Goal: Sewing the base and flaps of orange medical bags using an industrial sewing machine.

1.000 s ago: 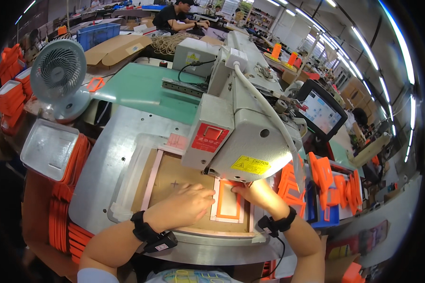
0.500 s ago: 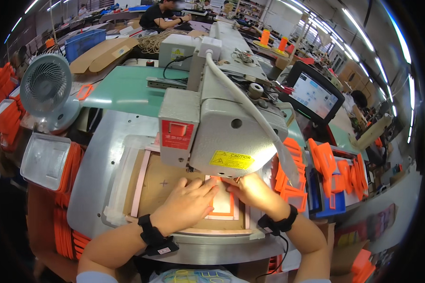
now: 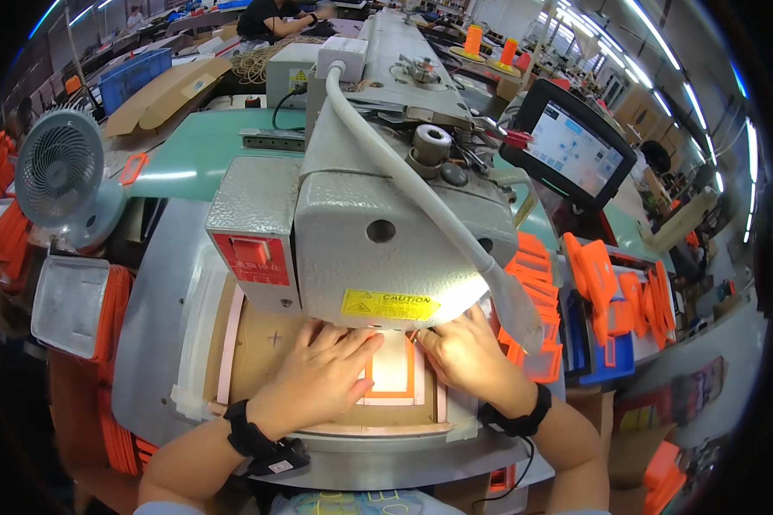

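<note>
Beneath the grey head of an industrial sewing machine [image 3: 352, 249] lies a white rectangular piece with an orange border [image 3: 390, 395]. It sits on a brown board [image 3: 266, 369] inside a pale frame. My left hand [image 3: 322, 369] lies flat with fingers apart, its fingertips and thumb at the piece's left side. At the piece's right edge, my right hand [image 3: 468, 356] has its fingers bent and pinched together near a small dark thing I cannot make out. The machine head hides the needle area and the far end of the piece.
Stacks of orange-edged pieces stand at left [image 3: 77, 300] and right [image 3: 537, 300], with more in a blue tray [image 3: 605, 365]. A fan [image 3: 60, 167] is at the far left. A touch screen [image 3: 567, 146] stands behind at right. Another person [image 3: 270, 19] sits at the back.
The view has shifted, bringing the machine head nearer and leftward. My right hand has pulled slightly out from under the lamp, its fingers more bent. My left hand stays on the piece.
</note>
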The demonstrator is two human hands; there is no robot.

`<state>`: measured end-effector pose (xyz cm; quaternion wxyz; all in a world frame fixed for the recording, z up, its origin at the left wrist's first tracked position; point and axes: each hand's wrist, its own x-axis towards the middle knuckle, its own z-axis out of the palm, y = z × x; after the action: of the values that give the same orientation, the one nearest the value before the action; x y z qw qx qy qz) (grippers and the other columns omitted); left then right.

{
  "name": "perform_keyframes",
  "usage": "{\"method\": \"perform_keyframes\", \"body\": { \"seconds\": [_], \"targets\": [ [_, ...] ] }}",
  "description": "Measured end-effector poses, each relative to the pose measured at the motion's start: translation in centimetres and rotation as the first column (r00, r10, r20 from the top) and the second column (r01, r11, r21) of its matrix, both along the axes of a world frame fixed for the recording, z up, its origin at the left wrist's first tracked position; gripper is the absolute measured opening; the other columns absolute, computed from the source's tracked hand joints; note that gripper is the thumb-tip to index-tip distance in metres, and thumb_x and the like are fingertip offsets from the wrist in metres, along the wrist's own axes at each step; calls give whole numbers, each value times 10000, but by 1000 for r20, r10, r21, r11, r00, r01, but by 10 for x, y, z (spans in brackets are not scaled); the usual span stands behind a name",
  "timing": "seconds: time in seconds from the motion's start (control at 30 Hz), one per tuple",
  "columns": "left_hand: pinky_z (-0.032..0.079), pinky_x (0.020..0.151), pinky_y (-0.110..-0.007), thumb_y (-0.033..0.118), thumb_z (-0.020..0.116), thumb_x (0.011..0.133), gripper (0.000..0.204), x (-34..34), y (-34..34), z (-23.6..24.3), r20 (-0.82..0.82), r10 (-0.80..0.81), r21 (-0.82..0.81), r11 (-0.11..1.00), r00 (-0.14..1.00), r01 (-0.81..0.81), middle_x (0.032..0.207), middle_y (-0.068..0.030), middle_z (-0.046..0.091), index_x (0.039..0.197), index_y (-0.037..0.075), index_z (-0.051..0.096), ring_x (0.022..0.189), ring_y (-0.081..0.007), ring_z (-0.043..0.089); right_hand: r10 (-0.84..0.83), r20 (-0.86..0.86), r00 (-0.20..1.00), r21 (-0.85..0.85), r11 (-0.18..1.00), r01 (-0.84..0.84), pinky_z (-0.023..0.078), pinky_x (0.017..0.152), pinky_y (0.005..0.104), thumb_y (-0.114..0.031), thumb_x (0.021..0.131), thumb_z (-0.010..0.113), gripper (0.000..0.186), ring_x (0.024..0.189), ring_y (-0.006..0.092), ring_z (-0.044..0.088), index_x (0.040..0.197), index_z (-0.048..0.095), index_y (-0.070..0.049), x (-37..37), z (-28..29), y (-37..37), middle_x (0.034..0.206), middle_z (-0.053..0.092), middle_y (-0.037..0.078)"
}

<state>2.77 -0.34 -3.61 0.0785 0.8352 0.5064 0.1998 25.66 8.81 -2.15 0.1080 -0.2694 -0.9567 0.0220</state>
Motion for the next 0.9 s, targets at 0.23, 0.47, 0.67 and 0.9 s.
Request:
{"method": "perform_keyframes", "body": {
  "seconds": [0.23, 0.47, 0.67, 0.9],
  "targets": [
    [317, 1067, -492, 219, 693, 803, 522, -8, 0, -3, -65, -85, 19, 996, 994, 87, 1375, -103, 507, 1307, 138, 584, 1207, -278, 480, 86, 105, 991, -184, 981, -65, 355, 1005, 461, -379, 687, 782, 684, 1218, 326, 469, 1204, 626, 41, 5, 13, 3, 1252, 533, 165],
    [320, 1050, -630, 310, 708, 806, 469, 13, -19, 10, -112, -194, -23, 981, 975, 192, 1317, -95, 543, 1267, 278, 626, 1181, -272, 507, -72, 360, 930, -169, 975, 141, 366, 1021, 533, -357, 648, 801, 664, 1196, 342, 487, 1136, 629, 59, -15, 8, -12, 1222, 535, 167],
    [283, 1060, -679, 323, 704, 814, 476, 15, -22, 7, -128, -178, 3, 984, 976, 180, 1370, -103, 516, 1278, 264, 620, 1221, -284, 492, 17, 163, 986, -265, 964, 27, 363, 1034, 556, -329, 734, 776, 662, 1196, 340, 501, 1241, 575, 46, 3, 9, -4, 1226, 528, 182],
    [271, 1103, -633, 156, 644, 817, 407, -13, -24, 13, -90, -214, -127, 971, 973, 202, 1342, -132, 550, 1220, 102, 644, 1306, -282, 476, -10, 79, 997, -166, 986, 23, 312, 1108, 565, -202, 799, 709, 437, 1208, 292, 540, 1184, 659, -3, 19, 4, -31, 1323, 562, 114]
  ]
}}
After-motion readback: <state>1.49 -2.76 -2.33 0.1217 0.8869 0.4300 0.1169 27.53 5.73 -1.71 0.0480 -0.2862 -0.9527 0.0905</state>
